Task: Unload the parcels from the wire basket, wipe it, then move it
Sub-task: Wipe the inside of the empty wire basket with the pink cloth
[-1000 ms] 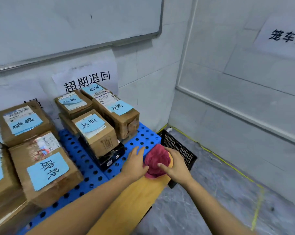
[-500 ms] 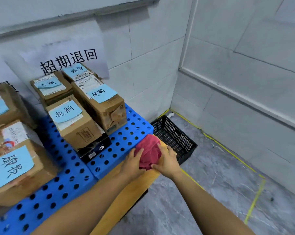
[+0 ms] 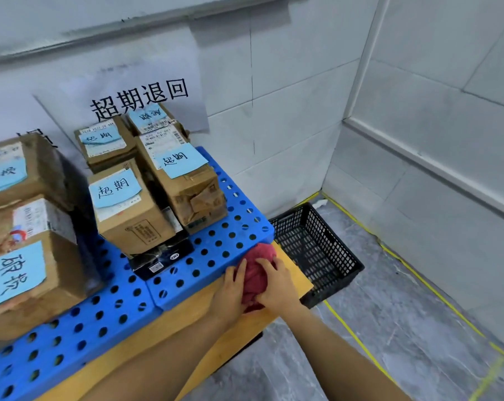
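Basket (image 3: 314,250) looks light, so I judge it may skid across the floor or tip once I press into it, and its mesh could snag the cloth (image 3: 256,270). My left hand (image 3: 230,290) and right hand (image 3: 278,287) curl round that bunched red cloth from either side, at the tabletop (image 3: 187,322) corner. The basket stands on the floor at centre right of the frame, just beyond and below both hands, untouched, apparently empty.
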